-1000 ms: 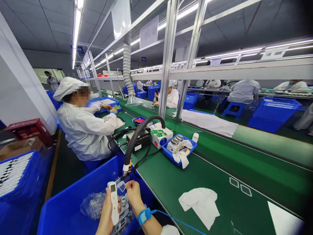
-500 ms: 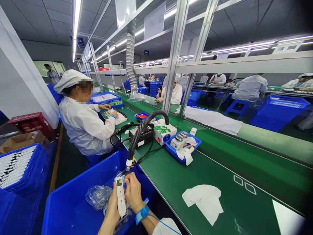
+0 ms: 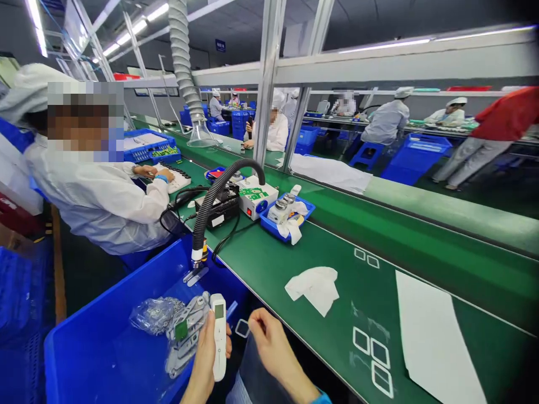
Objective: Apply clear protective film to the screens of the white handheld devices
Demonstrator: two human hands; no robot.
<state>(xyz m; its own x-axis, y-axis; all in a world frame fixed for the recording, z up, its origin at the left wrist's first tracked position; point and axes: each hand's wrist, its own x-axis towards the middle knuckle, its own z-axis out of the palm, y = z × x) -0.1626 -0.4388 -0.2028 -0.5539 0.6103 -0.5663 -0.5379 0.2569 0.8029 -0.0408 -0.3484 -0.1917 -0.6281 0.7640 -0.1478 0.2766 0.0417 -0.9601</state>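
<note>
A white handheld device [image 3: 219, 339] with a small dark display stands upright in my left hand [image 3: 205, 353], whose fingers wrap round it. To its right, my right hand [image 3: 273, 345] pinches a small white-edged square frame [image 3: 242, 328] between thumb and fingertips, apart from the device. Both hands are near the right side of a large blue bin [image 3: 113, 359]. In the bin lie a clear plastic bag of small parts [image 3: 156, 315] and grey plastic pieces [image 3: 189, 331]. Several similar square frames [image 3: 380, 352] rest on the green table [image 3: 269, 275].
A crumpled white cloth [image 3: 315, 286] and a white sheet [image 3: 433, 331] lie on the table. Behind are a blue tray with jars [image 3: 286, 216], a white box [image 3: 257, 196] and a black hose [image 3: 214, 196]. A person in white [image 3: 105, 207] works at the left.
The view has turned right and down. My right hand has moved away from the device, now with the square frame in its fingers. A person in red has come into view.
</note>
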